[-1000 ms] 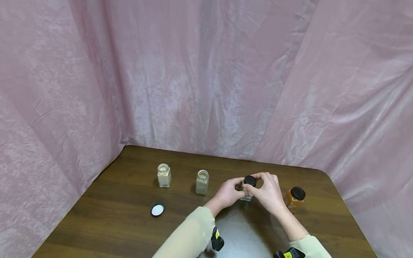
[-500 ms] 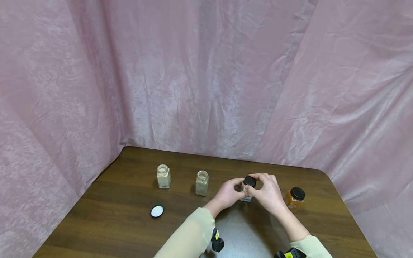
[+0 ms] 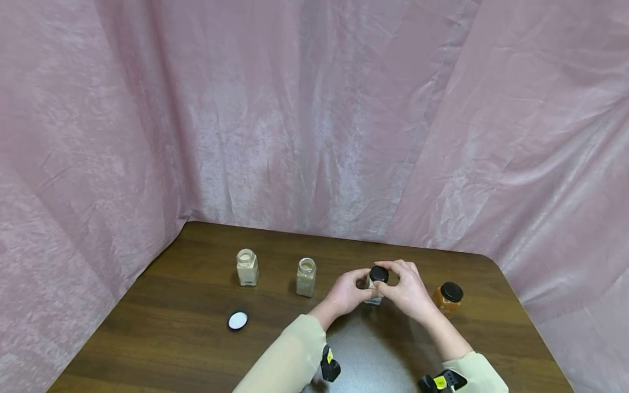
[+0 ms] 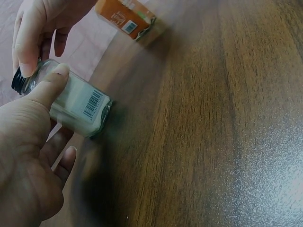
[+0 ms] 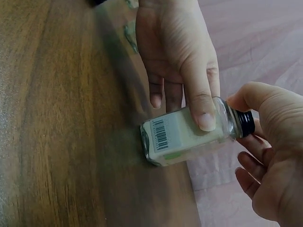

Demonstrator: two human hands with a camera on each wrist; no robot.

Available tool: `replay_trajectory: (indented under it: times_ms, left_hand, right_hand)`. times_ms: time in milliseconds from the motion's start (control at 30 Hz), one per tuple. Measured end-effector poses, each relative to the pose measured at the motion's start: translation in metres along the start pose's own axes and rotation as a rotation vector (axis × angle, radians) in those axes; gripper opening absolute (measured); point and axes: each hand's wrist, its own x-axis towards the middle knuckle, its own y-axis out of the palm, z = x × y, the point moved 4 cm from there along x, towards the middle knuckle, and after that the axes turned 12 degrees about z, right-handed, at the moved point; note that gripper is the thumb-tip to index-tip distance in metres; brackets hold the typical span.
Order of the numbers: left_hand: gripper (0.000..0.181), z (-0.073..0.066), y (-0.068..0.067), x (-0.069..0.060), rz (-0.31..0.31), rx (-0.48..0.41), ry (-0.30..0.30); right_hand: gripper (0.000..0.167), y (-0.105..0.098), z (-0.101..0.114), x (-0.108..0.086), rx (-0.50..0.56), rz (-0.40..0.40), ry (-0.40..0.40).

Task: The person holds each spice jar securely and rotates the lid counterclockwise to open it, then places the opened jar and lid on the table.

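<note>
My left hand [image 3: 346,293] grips the body of a square glass spice jar [image 5: 182,137], thumb across one face. The jar holds a pale powder and has a barcode label. My right hand [image 3: 407,289] pinches the black lid [image 3: 379,274] at its neck between thumb and fingers. In the head view the jar stands at the right of the table's middle, its body partly hidden by the hands. Just right of the right hand is a jar of orange powder [image 3: 448,299] with a black lid.
Two lidless glass jars of pale contents, one at the left [image 3: 248,268] and one nearer the middle [image 3: 306,278], stand on the brown wooden table [image 3: 187,338]. A loose black lid [image 3: 238,320] lies white side up in front of them. Pink curtain [image 3: 295,120] hangs behind.
Both hands keep the same hold on the jar and its lid. The whole head view has shifted slightly; the other jars and the loose lid stay in place.
</note>
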Motion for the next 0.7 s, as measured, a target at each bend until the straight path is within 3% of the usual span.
replay_trajectory:
  times_ms: [167, 433, 700]
  left_hand:
    - [0.040, 0.0000, -0.0001, 0.0004, 0.004, -0.011, 0.012]
    - [0.039, 0.0002, -0.0016, -0.0033, 0.002, -0.007, -0.045]
    - [0.041, 0.0001, -0.0002, -0.0021, 0.011, -0.026, -0.042]
  right_hand:
    - [0.047, -0.0010, -0.0006, 0.0018, 0.011, 0.019, -0.056]
    - [0.048, -0.0010, -0.0025, 0.0029, 0.041, 0.073, -0.109]
    - [0.050, -0.0019, -0.0079, 0.0027, 0.094, 0.117, -0.079]
